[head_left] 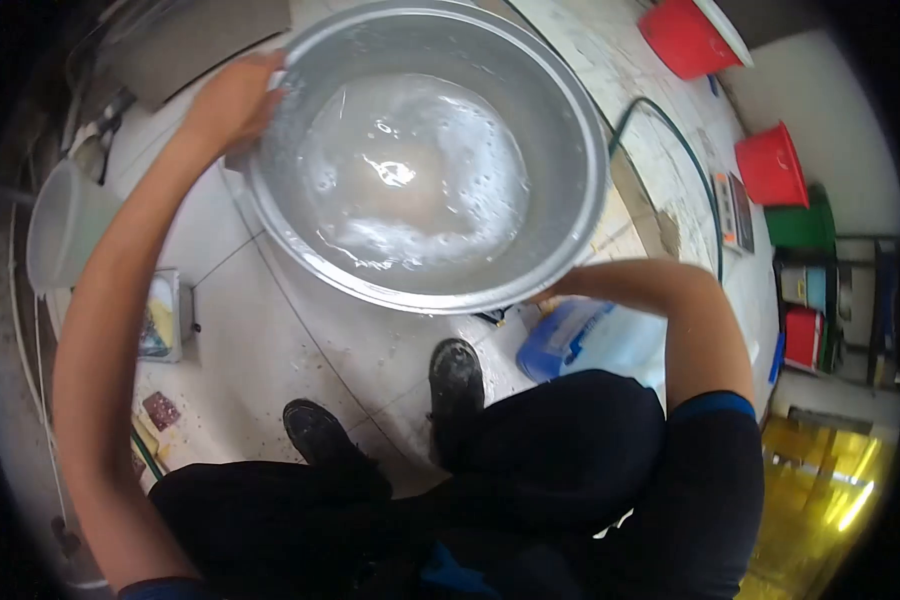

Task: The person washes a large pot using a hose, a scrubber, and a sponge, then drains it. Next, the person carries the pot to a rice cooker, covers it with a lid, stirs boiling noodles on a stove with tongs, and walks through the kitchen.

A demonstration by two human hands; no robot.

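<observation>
A large round metal basin (570,215) fills the upper middle of the head view, with soapy, cloudy water (400,200) pooled in its bottom. On its left side, my left hand (235,105) is closed on the rim, fingertips curling over the edge. My right hand (545,292) reaches under the near right side and holds the basin from below; its fingers are hidden behind the metal.
A blue-labelled plastic jug (600,340) stands by my right knee. Left are a translucent bucket (65,225) and a small container (162,318). Red tubs (685,38), a green hose (670,115) and a scale (733,212) are along the right.
</observation>
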